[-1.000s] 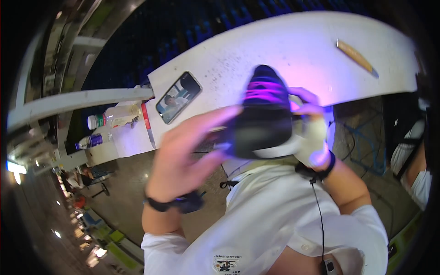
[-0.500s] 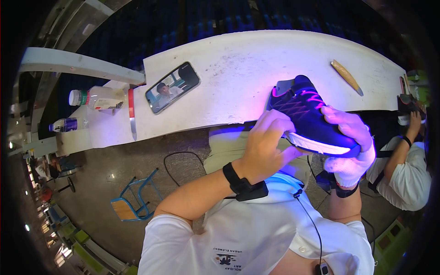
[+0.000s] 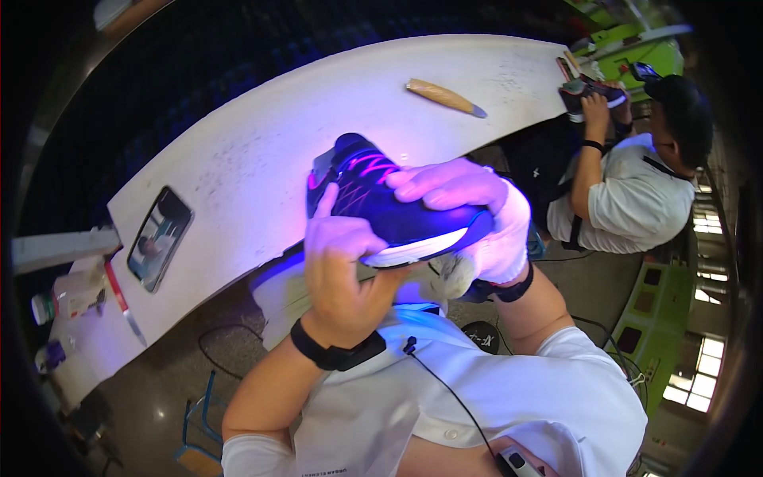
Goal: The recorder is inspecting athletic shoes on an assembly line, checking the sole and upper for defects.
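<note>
The person's left hand [image 3: 343, 258] is gripping a dark shoe [image 3: 369, 203] by its white sole, index finger pointing up along its side, while the partly gloved right hand [image 3: 477, 208] is clasping the toe end. Both are holding the shoe over the near edge of the bench [image 3: 262, 143]. A phone [image 3: 160, 238] is lying leftward; a co-worker [image 3: 640, 187] is handling another shoe [image 3: 586, 95] at right.

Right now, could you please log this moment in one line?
left hand: touching dark shoe | right hand: gripping its toe | table: phone left, wooden-handled tool beyond shoe
</note>
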A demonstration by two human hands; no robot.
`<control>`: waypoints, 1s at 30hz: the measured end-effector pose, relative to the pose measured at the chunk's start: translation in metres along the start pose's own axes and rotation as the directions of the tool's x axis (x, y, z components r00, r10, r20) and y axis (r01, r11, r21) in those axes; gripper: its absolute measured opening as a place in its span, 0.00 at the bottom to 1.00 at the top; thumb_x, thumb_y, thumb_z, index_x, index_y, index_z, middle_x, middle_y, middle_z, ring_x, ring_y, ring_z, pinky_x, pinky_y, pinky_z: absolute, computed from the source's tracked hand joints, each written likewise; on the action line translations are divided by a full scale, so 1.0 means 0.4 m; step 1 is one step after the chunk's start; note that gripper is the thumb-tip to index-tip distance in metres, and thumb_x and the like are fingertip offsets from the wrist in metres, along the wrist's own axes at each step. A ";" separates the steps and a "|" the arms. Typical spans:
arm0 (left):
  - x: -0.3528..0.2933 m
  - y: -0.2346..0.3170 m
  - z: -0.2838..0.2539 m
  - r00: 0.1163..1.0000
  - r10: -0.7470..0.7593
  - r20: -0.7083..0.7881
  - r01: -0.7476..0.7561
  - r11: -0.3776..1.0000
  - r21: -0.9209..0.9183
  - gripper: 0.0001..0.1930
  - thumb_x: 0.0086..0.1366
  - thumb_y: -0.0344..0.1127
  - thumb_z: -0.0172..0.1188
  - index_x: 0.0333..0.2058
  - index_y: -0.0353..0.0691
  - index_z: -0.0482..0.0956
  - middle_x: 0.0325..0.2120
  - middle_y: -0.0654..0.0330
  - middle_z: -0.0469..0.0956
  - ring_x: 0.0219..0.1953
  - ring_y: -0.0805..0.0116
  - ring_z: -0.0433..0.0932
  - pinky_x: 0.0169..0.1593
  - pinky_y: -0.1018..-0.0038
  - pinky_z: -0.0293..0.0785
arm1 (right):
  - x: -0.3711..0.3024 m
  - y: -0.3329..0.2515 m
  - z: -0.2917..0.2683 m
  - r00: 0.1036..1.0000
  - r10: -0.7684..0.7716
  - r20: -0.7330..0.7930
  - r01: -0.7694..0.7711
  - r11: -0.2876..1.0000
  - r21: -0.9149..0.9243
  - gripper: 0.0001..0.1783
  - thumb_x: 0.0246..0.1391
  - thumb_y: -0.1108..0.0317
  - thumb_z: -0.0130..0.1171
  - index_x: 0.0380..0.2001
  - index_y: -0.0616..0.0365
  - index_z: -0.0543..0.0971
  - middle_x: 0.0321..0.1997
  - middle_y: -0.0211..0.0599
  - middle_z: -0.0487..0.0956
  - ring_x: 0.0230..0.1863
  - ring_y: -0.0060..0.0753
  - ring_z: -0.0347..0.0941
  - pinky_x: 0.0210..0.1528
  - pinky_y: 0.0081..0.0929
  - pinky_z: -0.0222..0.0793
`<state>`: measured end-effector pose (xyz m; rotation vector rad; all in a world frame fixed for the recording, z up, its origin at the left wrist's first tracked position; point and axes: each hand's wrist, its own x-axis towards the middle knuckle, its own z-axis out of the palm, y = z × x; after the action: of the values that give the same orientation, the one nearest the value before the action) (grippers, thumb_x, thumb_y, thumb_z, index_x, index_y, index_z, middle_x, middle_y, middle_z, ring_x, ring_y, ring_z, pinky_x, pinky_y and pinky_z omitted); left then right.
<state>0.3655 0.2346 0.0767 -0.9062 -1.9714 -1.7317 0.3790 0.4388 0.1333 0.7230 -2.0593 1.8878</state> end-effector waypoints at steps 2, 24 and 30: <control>0.000 -0.002 0.000 0.998 -0.052 0.032 0.055 0.994 -0.090 0.25 0.54 0.42 0.83 0.40 0.42 0.73 0.34 0.57 0.75 0.36 0.56 0.76 0.68 0.38 0.69 | -0.004 -0.003 0.003 1.000 -0.016 -0.026 0.017 0.999 0.030 0.44 0.32 0.52 0.88 0.50 0.66 0.81 0.53 0.54 0.86 0.59 0.55 0.83 0.64 0.50 0.76; 0.137 -0.066 -0.025 0.791 -0.240 0.563 -0.088 0.866 0.492 0.21 0.55 0.36 0.76 0.42 0.35 0.76 0.60 0.48 0.76 0.64 0.34 0.74 0.68 0.35 0.66 | -0.188 0.154 -0.092 0.934 0.218 -0.282 -0.291 0.923 -0.252 0.13 0.51 0.69 0.76 0.41 0.59 0.90 0.55 0.49 0.86 0.56 0.49 0.82 0.61 0.40 0.75; 0.106 -0.110 -0.090 0.847 -0.240 0.474 -0.020 0.877 0.480 0.22 0.54 0.39 0.79 0.43 0.39 0.79 0.58 0.54 0.82 0.62 0.41 0.78 0.69 0.47 0.71 | -0.130 0.139 -0.114 0.999 0.049 -0.020 -0.050 0.742 -0.669 0.20 0.59 0.59 0.69 0.49 0.60 0.85 0.50 0.54 0.86 0.46 0.52 0.85 0.51 0.40 0.79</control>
<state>0.2999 0.2075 0.0781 -1.1756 -2.6820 -1.0123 0.3877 0.4954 0.0653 0.4691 -2.5266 0.9985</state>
